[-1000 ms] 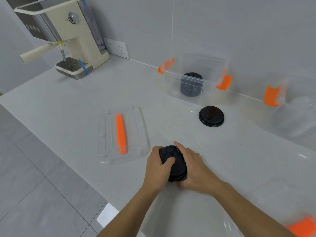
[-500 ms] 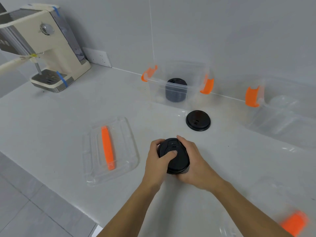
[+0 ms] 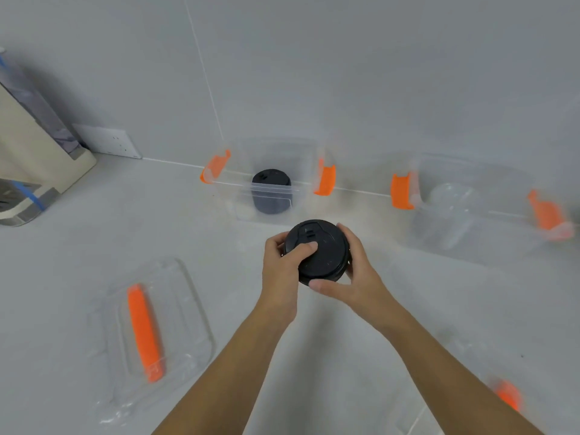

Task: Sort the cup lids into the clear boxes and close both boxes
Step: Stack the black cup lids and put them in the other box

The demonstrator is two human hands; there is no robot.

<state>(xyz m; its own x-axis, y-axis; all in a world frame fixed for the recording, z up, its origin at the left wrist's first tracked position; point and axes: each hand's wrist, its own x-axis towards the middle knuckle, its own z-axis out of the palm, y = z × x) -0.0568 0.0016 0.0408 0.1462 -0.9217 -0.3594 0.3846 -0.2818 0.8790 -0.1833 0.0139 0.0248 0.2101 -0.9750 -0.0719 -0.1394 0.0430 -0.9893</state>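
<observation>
A stack of black cup lids (image 3: 323, 255) is held between both hands, above the counter and just in front of the left clear box (image 3: 301, 171). My left hand (image 3: 282, 271) grips the stack's left side with the thumb on top. My right hand (image 3: 351, 277) cups its right side and underside. Inside the left clear box stands another black stack of lids (image 3: 271, 196). The right clear box (image 3: 502, 233) holds clear lids (image 3: 452, 199). Both boxes are open, with their orange clips hanging out.
A clear box cover with an orange handle (image 3: 147, 328) lies flat at the front left. A second cover with an orange handle (image 3: 505, 400) shows blurred at the lower right. A cream coffee machine (image 3: 28, 152) and a wall socket (image 3: 106, 141) are at the far left.
Both hands have lifted the black stack off the counter and carried it forward toward the left box. The single black lid that lay on the counter is out of sight behind the stack.
</observation>
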